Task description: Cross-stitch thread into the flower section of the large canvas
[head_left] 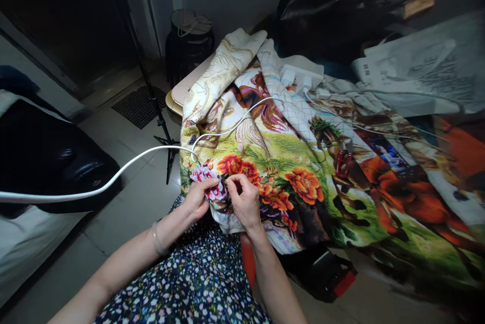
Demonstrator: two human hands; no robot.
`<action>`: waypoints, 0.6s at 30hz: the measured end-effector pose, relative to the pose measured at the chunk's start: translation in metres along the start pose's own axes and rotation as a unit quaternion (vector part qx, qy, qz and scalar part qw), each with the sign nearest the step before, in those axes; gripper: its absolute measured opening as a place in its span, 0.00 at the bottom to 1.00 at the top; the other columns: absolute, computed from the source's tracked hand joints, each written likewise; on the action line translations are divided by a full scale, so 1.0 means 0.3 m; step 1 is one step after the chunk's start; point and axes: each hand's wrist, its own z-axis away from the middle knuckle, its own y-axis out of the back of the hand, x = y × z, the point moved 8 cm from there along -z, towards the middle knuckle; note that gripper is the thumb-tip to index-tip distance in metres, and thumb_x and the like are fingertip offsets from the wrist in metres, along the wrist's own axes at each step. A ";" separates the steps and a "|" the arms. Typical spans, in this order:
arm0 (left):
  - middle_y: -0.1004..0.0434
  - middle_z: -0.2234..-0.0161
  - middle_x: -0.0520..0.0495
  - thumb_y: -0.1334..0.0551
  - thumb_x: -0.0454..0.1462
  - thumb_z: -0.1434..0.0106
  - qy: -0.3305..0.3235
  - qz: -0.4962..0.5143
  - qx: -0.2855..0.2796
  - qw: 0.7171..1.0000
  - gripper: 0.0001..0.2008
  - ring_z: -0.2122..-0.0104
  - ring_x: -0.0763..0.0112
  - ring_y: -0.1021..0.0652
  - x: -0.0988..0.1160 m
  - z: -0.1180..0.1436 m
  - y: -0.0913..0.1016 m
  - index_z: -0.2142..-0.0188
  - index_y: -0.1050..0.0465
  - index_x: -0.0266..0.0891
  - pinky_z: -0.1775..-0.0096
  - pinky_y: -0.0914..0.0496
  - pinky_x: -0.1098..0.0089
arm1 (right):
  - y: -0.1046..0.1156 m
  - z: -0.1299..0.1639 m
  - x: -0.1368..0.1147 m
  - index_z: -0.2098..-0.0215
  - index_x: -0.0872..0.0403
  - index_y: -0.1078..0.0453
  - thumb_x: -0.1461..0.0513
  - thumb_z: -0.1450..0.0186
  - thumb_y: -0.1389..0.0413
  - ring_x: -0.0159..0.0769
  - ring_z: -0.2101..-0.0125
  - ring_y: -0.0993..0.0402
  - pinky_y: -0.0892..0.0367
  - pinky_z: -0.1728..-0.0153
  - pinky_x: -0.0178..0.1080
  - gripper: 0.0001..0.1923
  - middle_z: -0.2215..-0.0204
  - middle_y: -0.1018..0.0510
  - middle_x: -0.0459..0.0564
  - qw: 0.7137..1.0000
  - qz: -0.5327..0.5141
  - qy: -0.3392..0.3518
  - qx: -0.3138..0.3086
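A large cross-stitch cloth [280, 149], with orange and pink flowers on green, is draped over the table and down towards my lap. At its near edge, my left hand [199, 198] has a fold of it gripped by the pink flower, thumb on top. Close beside that thumb, my right hand [244, 201] is closed in a pinch over the same spot. Something dark, perhaps thread, shows between the two hands; what the right fingertips hold is too small to make out. A white cable [151, 149] runs across the cloth just beyond my hands.
Small red-handled scissors or clips [343, 163] and a phone with a lit screen [386, 149] lie on the cloth at right. Behind are a white power strip [301, 76] and a white bag [424, 71]. A black tripod [151, 91] stands left, near a black stool [189, 46].
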 end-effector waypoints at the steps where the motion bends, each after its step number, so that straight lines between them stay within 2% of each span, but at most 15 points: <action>1: 0.21 0.78 0.47 0.28 0.27 0.63 -0.002 0.000 0.002 1.000 0.13 0.78 0.72 0.24 0.000 0.000 0.001 0.74 0.24 0.30 0.67 0.28 0.69 | 0.002 0.000 -0.002 0.68 0.54 0.32 0.60 0.33 0.49 0.33 0.73 0.28 0.36 0.70 0.34 0.07 0.74 0.25 0.47 1.000 0.004 -0.001 -0.002; 6: 0.22 0.79 0.49 0.28 0.27 0.63 -0.015 0.001 0.004 1.000 0.12 0.78 0.73 0.25 0.005 0.007 0.000 0.76 0.25 0.32 0.68 0.29 0.70 | 0.008 0.001 -0.028 0.69 0.54 0.34 0.62 0.33 0.50 0.33 0.74 0.28 0.36 0.71 0.34 0.07 0.75 0.25 0.46 0.999 0.046 0.016 0.000; 14: 0.21 0.78 0.51 0.28 0.29 0.62 -0.043 0.017 0.018 0.999 0.11 0.77 0.75 0.25 0.004 0.011 0.014 0.75 0.23 0.33 0.67 0.29 0.73 | -0.015 0.009 -0.078 0.72 0.54 0.35 0.65 0.34 0.50 0.32 0.77 0.30 0.39 0.72 0.34 0.09 0.77 0.27 0.46 0.980 0.180 0.063 0.046; 18: 0.22 0.78 0.52 0.28 0.30 0.61 -0.059 0.009 0.017 0.998 0.10 0.77 0.76 0.25 0.000 0.015 0.033 0.76 0.23 0.33 0.68 0.30 0.74 | -0.043 0.005 -0.093 0.70 0.54 0.30 0.64 0.32 0.51 0.34 0.75 0.30 0.38 0.71 0.35 0.11 0.76 0.27 0.49 0.972 0.216 0.080 0.043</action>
